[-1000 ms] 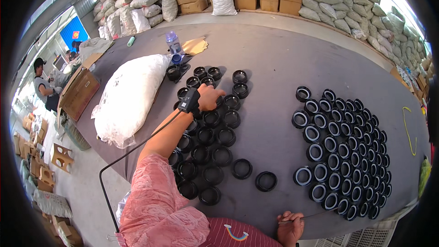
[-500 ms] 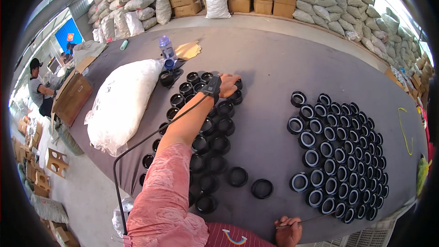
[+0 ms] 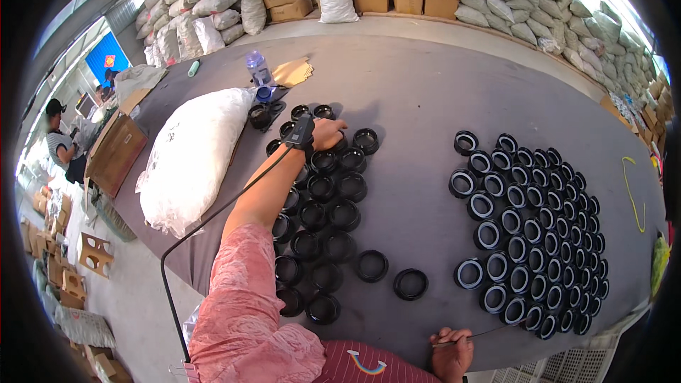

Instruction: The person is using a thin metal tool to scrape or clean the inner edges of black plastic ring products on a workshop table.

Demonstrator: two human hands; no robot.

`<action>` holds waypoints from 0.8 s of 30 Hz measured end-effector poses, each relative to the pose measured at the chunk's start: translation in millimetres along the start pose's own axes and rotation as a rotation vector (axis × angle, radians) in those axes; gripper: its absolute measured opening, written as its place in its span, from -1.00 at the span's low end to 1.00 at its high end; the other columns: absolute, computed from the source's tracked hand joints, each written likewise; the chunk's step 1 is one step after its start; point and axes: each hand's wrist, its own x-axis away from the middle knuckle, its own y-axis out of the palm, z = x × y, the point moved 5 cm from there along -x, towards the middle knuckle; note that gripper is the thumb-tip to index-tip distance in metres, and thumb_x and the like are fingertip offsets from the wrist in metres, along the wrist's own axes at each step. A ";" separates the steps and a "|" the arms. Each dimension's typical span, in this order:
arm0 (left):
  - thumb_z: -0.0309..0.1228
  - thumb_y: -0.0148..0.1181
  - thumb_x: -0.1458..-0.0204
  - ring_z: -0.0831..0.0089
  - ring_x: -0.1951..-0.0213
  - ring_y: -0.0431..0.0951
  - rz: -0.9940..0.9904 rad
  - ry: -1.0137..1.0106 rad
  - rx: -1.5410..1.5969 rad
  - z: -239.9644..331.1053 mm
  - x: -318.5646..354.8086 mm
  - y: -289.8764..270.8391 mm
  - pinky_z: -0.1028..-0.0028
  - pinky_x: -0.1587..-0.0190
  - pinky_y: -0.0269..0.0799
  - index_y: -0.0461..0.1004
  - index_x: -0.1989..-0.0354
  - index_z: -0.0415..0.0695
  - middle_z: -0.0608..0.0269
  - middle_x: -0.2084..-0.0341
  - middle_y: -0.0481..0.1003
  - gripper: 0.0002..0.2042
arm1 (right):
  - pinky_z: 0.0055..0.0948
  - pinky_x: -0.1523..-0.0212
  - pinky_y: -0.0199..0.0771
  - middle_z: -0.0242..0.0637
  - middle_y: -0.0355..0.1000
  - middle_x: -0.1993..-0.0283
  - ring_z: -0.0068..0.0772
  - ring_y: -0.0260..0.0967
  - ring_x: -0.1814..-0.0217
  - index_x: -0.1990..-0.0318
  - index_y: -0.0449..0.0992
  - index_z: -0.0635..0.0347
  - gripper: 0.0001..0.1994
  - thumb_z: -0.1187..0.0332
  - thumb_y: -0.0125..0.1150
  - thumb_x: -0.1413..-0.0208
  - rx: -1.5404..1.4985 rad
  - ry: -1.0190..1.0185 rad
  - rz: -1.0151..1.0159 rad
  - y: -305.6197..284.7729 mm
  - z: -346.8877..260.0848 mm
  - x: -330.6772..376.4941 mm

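My left hand reaches to the far end of a cluster of black rings, its fingers bent down and apparently closed on a black ring they largely hide. A small dark device with a cable sits on that wrist. Another black ring lies just right of the fingers. Low at the table's near edge, my right hand is closed around a thin rod that points right, toward a second group of rings with pale inner rims. Two black rings lie apart between the groups.
A large white plastic bag lies left of the rings. Behind it stand a purple bottle and a tan flat piece. A yellow-green cord is at the right. Another person stands beyond a cardboard box; sacks and cartons line the wall.
My left hand has drawn back leftward, and the ring that was by its fingertips has left its spot. The right hand keeps its hold on the rod. The view has shifted slightly.
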 end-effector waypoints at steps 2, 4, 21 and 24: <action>-0.35 0.04 -0.09 -0.02 -0.01 0.57 -0.030 -0.070 -0.024 10.6 9.0 -12.1 0.12 -0.08 0.46 0.51 -0.14 -0.05 -0.06 0.09 0.61 -0.59 | -0.06 -0.12 0.43 -0.17 0.48 0.20 -0.14 0.35 -0.05 0.12 0.44 0.14 -0.81 0.23 0.00 -0.43 0.012 0.001 0.018 -0.4 -0.8 2.6; -0.35 0.05 -0.08 0.03 -0.04 0.55 0.014 0.001 -0.128 35.1 16.4 -29.0 0.16 -0.12 0.43 0.52 -0.14 -0.01 0.00 0.05 0.60 -0.59 | -0.08 -0.09 0.42 -0.18 0.49 0.22 -0.14 0.34 -0.03 0.12 0.44 0.14 -0.81 0.23 0.00 -0.43 0.020 0.007 0.040 0.8 -0.5 4.2; -0.39 0.16 0.00 0.15 -0.05 0.50 0.276 0.338 -0.232 77.1 13.1 -20.0 0.18 -0.18 0.33 0.54 -0.04 -0.07 0.09 0.17 0.59 -0.63 | -0.08 -0.08 0.46 -0.12 0.51 0.30 -0.19 0.34 -0.04 0.20 0.42 0.22 -0.82 0.31 0.00 -0.40 -0.043 -0.110 -0.010 5.8 -0.2 -2.8; -0.37 0.20 0.02 0.09 0.09 0.57 0.283 0.323 0.091 127.5 47.5 -37.6 0.16 -0.02 0.46 0.54 -0.01 -0.08 0.06 0.24 0.60 -0.64 | -0.09 -0.08 0.46 -0.13 0.50 0.29 -0.21 0.35 -0.04 0.21 0.41 0.22 -0.82 0.30 0.01 -0.41 -0.045 -0.106 -0.005 4.2 -0.7 -0.7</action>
